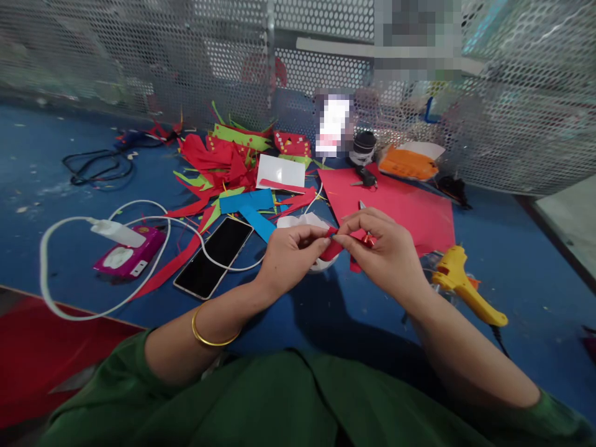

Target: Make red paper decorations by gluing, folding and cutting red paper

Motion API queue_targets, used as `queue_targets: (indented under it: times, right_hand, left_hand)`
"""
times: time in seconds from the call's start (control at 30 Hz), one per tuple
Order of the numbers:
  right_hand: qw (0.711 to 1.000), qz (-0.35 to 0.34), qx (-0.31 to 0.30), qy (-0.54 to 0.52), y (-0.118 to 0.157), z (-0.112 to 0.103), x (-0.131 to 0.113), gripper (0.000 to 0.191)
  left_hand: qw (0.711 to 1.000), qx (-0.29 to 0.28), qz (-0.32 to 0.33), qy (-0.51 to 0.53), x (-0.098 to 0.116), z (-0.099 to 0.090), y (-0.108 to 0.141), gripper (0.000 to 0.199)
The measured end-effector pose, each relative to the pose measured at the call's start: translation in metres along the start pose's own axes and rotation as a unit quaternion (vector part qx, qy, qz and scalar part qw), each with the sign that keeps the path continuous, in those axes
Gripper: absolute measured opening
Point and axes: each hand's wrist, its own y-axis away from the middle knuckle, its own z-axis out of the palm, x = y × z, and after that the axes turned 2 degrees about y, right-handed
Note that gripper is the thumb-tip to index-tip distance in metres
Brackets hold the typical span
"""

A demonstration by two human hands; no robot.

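My left hand (pixel 293 257) pinches a small red strip (pixel 331 249) between thumb and forefinger. My right hand (pixel 384 248) meets it from the other side, its thumb and forefinger closed on the same strip. A shiny red bit (pixel 369 240) shows at the right hand's fingers, and a metal tip sticks up behind them. Beneath the hands is a white round container (pixel 305 221), partly hidden. A large red sheet (pixel 395 202) lies behind the right hand. Blue strips (pixel 249 202) lie beyond the left hand.
On the blue table (pixel 261 329) are a dark phone (pixel 215 256), a purple box (pixel 131 251) with a white charger and looping cable, red and green scraps (pixel 218 161), a white card (pixel 280 172), keys (pixel 366 177), a yellow glue gun (pixel 465 285) and an orange packet (pixel 408 163). Perforated metal stands behind.
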Motion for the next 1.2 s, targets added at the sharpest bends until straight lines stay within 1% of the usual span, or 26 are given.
queue_targets:
  times: [0.2, 0.3, 0.5, 0.63, 0.93, 1.03, 1.2]
  right_hand:
    - [1.000, 0.013, 0.003, 0.005, 0.000, 0.000, 0.000, 0.012]
    - [1.000, 0.022, -0.001, 0.006, 0.000, -0.001, -0.001, 0.011]
    - [1.000, 0.028, -0.004, 0.008, 0.000, -0.002, -0.001, 0.011]
    - [1.000, 0.031, -0.001, -0.001, 0.000, -0.001, -0.002, 0.011]
    - [0.999, 0.051, 0.007, -0.003, 0.000, -0.001, -0.001, 0.011]
    - [0.998, 0.056, 0.006, -0.017, -0.002, -0.005, -0.001, 0.010]
    - [0.994, 0.092, 0.022, -0.052, -0.003, -0.013, 0.000, 0.008]
  left_hand:
    - [1.000, -0.007, 0.004, -0.009, 0.000, 0.000, 0.000, 0.020]
    - [1.000, -0.015, 0.015, -0.018, -0.001, 0.000, -0.001, 0.020]
    - [0.998, -0.012, 0.044, -0.043, -0.002, -0.001, -0.001, 0.018]
    - [0.998, -0.012, 0.052, -0.044, -0.002, 0.000, -0.002, 0.017]
    - [0.997, -0.009, 0.048, -0.056, -0.001, 0.001, -0.001, 0.018]
    - [0.999, -0.010, 0.035, -0.039, -0.001, 0.000, -0.002, 0.019]
    - [1.000, -0.013, 0.013, -0.005, 0.000, -0.001, -0.002, 0.018]
